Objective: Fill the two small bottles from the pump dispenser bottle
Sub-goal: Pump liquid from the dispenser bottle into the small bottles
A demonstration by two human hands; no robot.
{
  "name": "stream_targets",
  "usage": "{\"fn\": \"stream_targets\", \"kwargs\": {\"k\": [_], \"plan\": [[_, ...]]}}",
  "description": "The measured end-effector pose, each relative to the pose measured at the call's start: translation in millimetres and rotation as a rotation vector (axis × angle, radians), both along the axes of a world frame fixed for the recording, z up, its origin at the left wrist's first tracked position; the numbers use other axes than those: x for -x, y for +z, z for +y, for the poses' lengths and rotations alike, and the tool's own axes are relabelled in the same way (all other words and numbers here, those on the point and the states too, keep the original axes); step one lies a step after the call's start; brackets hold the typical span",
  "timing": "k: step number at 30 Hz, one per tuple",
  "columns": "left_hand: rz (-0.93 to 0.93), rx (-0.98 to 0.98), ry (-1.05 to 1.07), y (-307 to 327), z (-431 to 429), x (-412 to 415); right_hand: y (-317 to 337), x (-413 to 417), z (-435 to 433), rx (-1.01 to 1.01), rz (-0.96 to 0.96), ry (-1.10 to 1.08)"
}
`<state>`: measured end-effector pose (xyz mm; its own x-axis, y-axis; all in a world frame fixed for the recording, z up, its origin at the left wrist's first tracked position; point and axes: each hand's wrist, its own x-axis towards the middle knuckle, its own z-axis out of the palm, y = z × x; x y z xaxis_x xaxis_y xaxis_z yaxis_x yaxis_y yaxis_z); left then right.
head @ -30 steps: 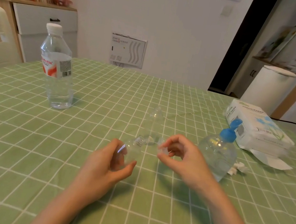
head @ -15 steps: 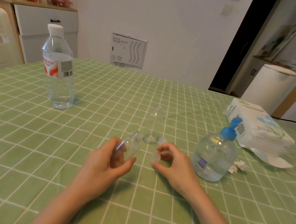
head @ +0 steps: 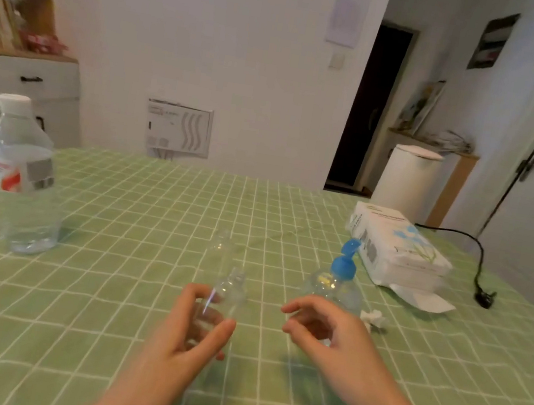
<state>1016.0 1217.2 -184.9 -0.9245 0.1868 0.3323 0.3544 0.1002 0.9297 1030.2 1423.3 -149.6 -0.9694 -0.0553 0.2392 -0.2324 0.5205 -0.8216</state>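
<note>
My left hand (head: 190, 333) grips a small clear bottle (head: 227, 295) with an uncapped neck, held just above the green checked tablecloth (head: 108, 282). The second small clear bottle (head: 222, 251) stands on the cloth just behind it. To the right stands the pump dispenser bottle (head: 332, 286), clear with a blue pump head. My right hand (head: 325, 336) hovers in front of the dispenser with its fingers loosely curled; thumb and forefinger are apart with nothing between their tips. A small pale blur shows beneath that hand; I cannot tell what it is.
A large water bottle (head: 22, 186) with a white cap stands at the left. A tissue pack (head: 396, 253) lies at the right, with a crumpled tissue (head: 375, 317) near the dispenser. A black cable and plug (head: 483, 297) lie at the table's right edge.
My right hand pinched a small cap, lowered it toward the cloth, and now its thumb and forefinger have parted. The camera has tilted up. My left hand still holds the small bottle.
</note>
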Motion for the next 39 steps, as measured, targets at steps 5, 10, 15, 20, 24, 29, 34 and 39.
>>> {"fn": "stream_targets", "kwargs": {"k": [5, 10, 15, 20, 24, 29, 34, 39], "plan": [[-0.076, -0.039, -0.107, 23, 54, 14, 29, -4, 48, -0.090, -0.087, -0.077], [-0.123, -0.005, -0.173, 31, 85, 27, 52, 18, 83, -0.106, -0.092, -0.261], [-0.142, -0.044, -0.222, 32, 93, 33, 76, 55, 80, -0.013, -0.035, -0.315], [-0.134, -0.069, -0.243, 36, 94, 37, 95, 90, 60, 0.014, -0.062, -0.282], [-0.146, -0.092, -0.235, 38, 96, 40, 98, 114, 44, -0.058, -0.122, -0.247], [-0.182, -0.159, -0.253, 38, 96, 39, 94, 133, 30, -0.223, -0.245, -0.205], [-0.235, -0.211, -0.272, 39, 100, 39, 87, 138, 29, -0.351, -0.334, -0.174], [-0.263, -0.224, -0.289, 39, 100, 38, 84, 141, 31, -0.329, -0.265, -0.204]]}}
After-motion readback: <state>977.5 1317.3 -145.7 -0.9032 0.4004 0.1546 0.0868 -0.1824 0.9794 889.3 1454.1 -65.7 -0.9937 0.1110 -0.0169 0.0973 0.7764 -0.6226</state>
